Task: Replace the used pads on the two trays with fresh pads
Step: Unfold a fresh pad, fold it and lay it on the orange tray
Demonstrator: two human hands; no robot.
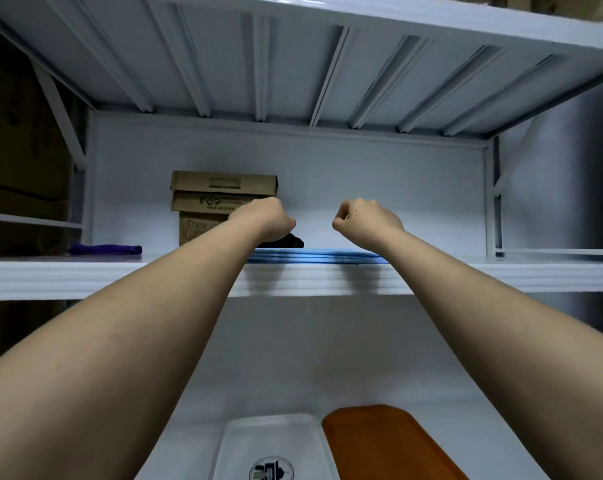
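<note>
Both arms reach up to a white shelf (120, 271) where a flat stack of blue pads (314, 255) lies at its front edge. The left hand (263, 218) and right hand (364, 219) hover above the stack, fingers curled into fists, apparently empty. Below, a clear tray (244, 441) and an orange tray (390, 441) sit side by side on the lower shelf (203, 403). Cardboard boxes (217, 199) stand behind the left hand.

Blue pads (314, 255) stacked flat, seemingly, at the shelf's front edge.

Upside-down "MADE IN CHINA" on the middle cardboard box (208, 204); other print illegible
</note>
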